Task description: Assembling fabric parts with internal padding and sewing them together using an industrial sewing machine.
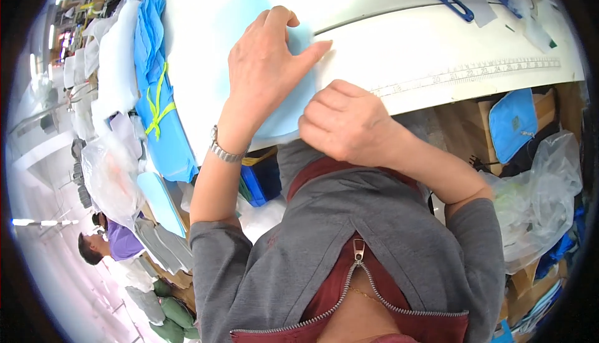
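Observation:
A light blue piece of fabric [284, 115] lies on the white table and hangs a little over its front edge. Over it is my left hand [265, 59], its thumb spread away from the bent fingers and nothing seen between them. My right hand [346, 121] is closed at the right edge of the fabric, by the table's front edge. Its fingertips are turned under, so what they hold, if anything, is hidden. A metal watch circles my left wrist.
A printed ruler scale [468, 74] runs along the front of the white table [399, 49]. Blue-handled thread snips [446, 0] lie at the far right. Folded blue fabric tied with a yellow-green strip [165, 118] lies left. Under the table are a blue pouch [513, 124] and clear plastic bags [536, 199].

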Demonstrator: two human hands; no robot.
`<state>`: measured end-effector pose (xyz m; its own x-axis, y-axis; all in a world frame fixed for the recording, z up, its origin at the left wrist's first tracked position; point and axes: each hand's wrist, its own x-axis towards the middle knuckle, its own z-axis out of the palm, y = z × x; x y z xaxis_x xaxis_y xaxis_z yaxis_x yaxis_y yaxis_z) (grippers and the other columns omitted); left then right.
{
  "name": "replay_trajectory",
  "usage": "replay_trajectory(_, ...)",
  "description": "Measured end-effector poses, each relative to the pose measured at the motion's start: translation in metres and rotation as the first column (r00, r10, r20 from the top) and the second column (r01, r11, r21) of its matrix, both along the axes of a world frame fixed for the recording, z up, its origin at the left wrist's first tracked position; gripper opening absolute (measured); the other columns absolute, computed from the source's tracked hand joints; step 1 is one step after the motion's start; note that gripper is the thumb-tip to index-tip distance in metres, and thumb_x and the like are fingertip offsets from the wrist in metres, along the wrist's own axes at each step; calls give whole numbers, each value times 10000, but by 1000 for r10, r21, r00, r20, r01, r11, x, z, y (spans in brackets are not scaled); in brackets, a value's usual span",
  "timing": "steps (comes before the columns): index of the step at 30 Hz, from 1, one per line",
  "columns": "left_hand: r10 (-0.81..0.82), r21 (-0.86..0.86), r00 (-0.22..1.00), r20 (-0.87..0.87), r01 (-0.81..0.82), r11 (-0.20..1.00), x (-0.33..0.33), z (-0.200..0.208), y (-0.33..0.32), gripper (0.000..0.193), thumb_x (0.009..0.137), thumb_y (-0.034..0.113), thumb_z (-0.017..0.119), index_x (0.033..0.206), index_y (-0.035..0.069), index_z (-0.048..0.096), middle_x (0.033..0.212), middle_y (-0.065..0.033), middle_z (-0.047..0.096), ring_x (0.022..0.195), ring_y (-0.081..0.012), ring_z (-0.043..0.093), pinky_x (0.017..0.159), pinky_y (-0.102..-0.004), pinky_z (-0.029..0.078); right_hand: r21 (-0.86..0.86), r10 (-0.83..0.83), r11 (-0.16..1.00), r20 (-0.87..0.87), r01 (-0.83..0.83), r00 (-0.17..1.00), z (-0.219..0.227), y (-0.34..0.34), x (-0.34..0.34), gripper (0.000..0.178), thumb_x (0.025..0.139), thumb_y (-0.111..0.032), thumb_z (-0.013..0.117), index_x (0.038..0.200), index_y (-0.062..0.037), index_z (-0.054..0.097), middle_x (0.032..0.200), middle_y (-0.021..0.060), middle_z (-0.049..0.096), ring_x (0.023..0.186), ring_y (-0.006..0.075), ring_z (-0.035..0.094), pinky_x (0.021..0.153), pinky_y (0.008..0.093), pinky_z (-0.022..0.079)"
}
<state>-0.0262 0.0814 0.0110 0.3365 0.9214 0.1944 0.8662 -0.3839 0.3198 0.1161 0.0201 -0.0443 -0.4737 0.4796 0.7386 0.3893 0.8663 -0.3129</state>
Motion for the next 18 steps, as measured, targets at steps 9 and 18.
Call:
replay_trajectory(9,174,-148,980,-95,-186,971,13,2,6,234,742,185,681,881,37,563,741,-79,556,653,-242,564,589,-360,445,-57,51,997,-60,-55,997,0,2,-1,110,568,-129,562,637,-60,511,659,36,460,669,178,522,615,272,446)
replay_trajectory(18,236,-165,971,20,-230,959,11,2,8,183,756,51,598,937,19,598,653,-70,564,582,-147,529,559,-280,446,-39,33,998,-178,-41,983,4,5,-6,105,575,-125,568,642,-63,515,646,29,436,640,174,486,612,271,429)
